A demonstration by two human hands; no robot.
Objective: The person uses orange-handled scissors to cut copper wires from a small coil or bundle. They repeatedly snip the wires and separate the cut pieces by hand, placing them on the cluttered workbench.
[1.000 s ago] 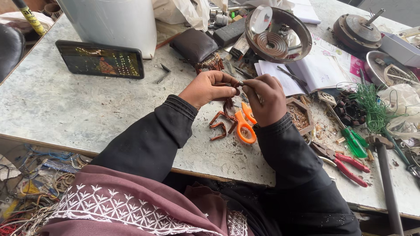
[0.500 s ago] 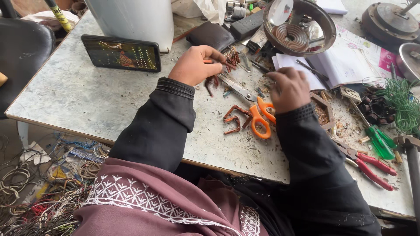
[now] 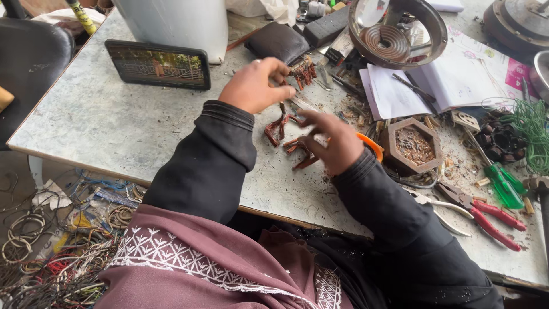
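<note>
My left hand is raised above the grey worktable, fingers pinched on a bent bundle of copper wire that hangs down from it. My right hand is blurred, fingers spread, low over two more bent copper wire pieces lying on the table. It covers most of the orange-handled scissors; only part of one handle shows. Another clump of copper wire lies just beyond my left hand's fingertips.
A phone leans against a white container. At the back are a brown wallet, a metal motor housing and an open notebook. A hexagonal wooden box, green screwdriver, red pliers. Tangled wires on the floor.
My hands have come apart. The left carried a copper bundle up and left; the right has swept down-left from beside the scissors over the loose copper pieces. The view shifted slightly.
</note>
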